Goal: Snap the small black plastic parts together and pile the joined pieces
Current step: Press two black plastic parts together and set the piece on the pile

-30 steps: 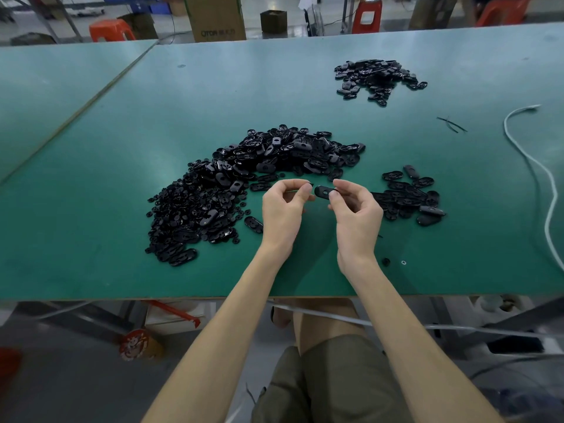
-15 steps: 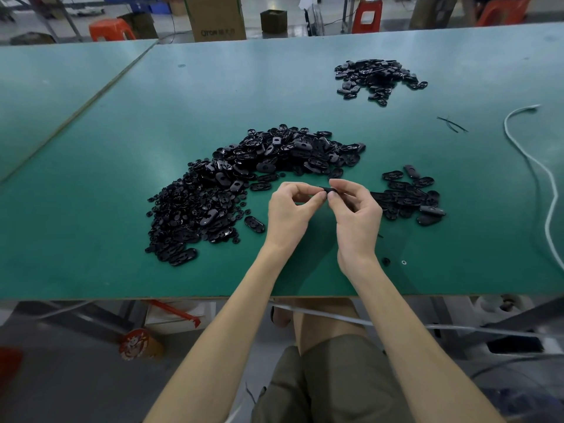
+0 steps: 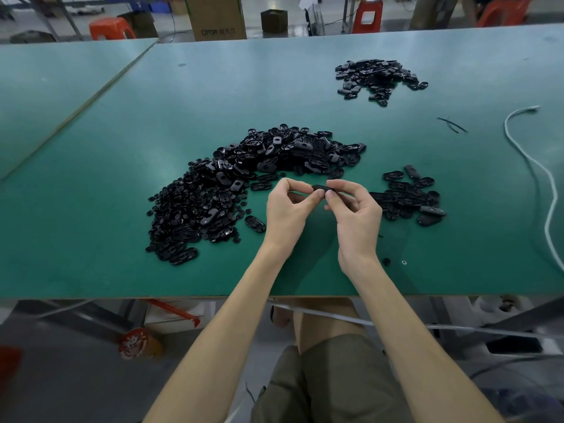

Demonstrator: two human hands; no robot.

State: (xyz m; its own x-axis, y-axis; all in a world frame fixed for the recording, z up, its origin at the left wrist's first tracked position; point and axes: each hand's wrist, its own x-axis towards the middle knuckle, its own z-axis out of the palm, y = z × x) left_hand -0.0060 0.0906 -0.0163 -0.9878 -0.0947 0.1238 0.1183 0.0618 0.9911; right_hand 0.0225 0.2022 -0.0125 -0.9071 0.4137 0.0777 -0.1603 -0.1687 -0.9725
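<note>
Both hands meet above the green table (image 3: 91, 233), pinching one small black oval part (image 3: 319, 187) between them. My left hand (image 3: 288, 209) pinches its left end with thumb and fingertips; my right hand (image 3: 354, 215) pinches the right end. A big heap of loose black parts (image 3: 244, 184) spreads to the left and behind the hands. A smaller pile of black pieces (image 3: 409, 196) lies just right of my right hand. Another pile (image 3: 378, 77) sits far back on the right.
A white cord (image 3: 546, 178) curves along the right side of the table. Thin black strips (image 3: 451, 125) lie near it. A tiny black bit (image 3: 386, 261) and a small ring (image 3: 404, 262) rest near the front edge. Boxes and red stools stand beyond the table.
My hands have come together: a second ago they were slightly apart with the black part in the right fingers, and now both pinch it between them.
</note>
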